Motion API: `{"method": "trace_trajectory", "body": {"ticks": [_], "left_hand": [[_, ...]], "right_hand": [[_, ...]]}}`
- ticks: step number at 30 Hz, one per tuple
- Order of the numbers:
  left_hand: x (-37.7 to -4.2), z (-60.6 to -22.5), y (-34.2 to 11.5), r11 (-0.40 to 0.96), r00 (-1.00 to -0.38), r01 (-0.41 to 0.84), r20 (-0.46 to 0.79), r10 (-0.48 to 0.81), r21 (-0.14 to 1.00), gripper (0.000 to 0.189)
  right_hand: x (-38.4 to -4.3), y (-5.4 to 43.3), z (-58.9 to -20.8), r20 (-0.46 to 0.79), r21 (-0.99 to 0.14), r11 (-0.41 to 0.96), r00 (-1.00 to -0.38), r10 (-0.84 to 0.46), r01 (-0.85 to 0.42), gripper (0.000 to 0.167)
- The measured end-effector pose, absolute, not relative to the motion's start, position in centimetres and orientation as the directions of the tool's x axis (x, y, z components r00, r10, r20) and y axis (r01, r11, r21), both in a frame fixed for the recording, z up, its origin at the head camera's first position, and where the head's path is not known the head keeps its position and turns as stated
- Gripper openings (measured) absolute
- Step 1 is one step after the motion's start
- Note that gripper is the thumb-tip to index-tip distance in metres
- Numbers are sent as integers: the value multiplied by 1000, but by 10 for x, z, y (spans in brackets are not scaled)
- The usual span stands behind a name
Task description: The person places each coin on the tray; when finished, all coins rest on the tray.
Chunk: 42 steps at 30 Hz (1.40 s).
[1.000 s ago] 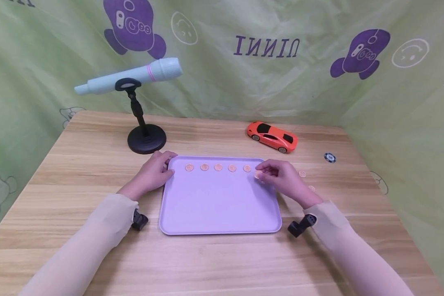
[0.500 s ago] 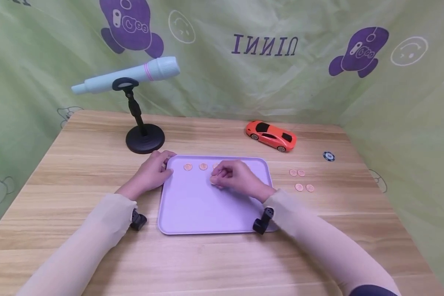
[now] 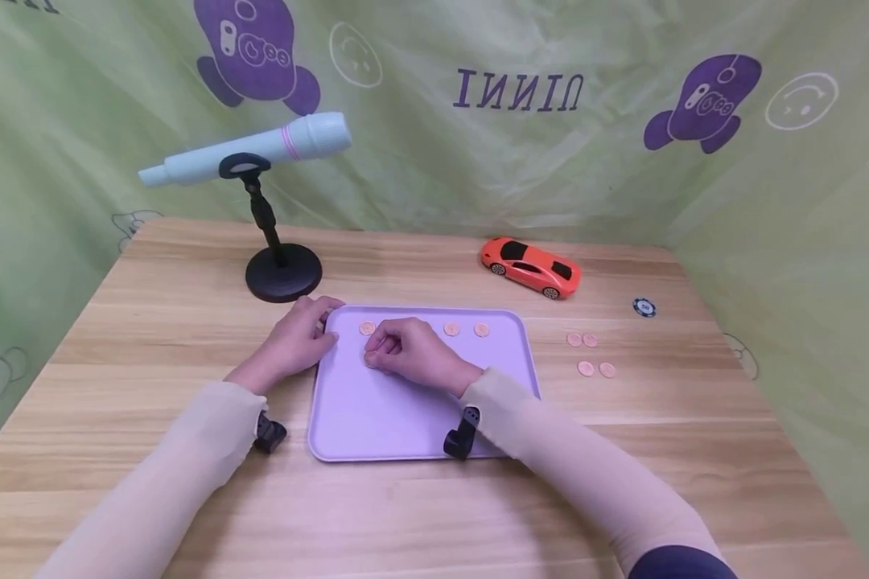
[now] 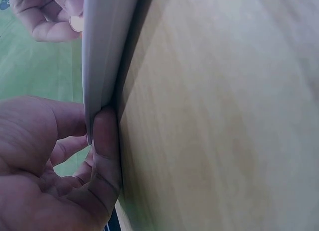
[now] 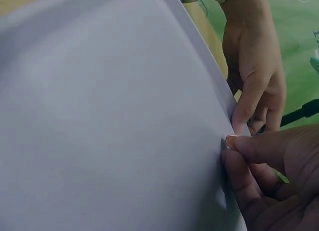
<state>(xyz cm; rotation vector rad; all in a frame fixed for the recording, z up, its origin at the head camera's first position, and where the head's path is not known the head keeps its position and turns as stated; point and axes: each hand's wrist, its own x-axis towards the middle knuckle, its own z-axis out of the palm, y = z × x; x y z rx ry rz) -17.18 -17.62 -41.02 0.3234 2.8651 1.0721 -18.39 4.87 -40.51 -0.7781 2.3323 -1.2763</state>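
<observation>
On the wooden table (image 3: pixel 376 515), the left hand (image 3: pixel 300 334) gripped the purple tray (image 3: pixel 398 430) by its far left corner, and the right hand (image 3: pixel 414 351) pinched a copper-coloured coin (image 5: pixel 232 141) over the tray, near the leftmost lying coin (image 3: pixel 367 328).

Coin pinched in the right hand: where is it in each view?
Head: the coin, left of centre and below mid-height, over the tray.
Left wrist: the coin, upper left, beside the tray's wall.
Right wrist: the coin, right of centre, below mid-height.
Shared landmark: the left hand, gripping the tray's edge.
</observation>
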Motion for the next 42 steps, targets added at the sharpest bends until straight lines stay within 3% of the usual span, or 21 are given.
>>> {"method": "trace_trajectory", "body": {"ticks": [18,42], "left_hand": [[-173,-409,-177,746,-976,168,2,218,645,47],[-172,-409,-178,734,-976,161,-5,219,660,46]], "right_hand": [[-179,37,-403,-15,-725,541,-776,-631,-426,9],[-177,39,-398,-40,-727,551,-776,-630,-409,9]]}}
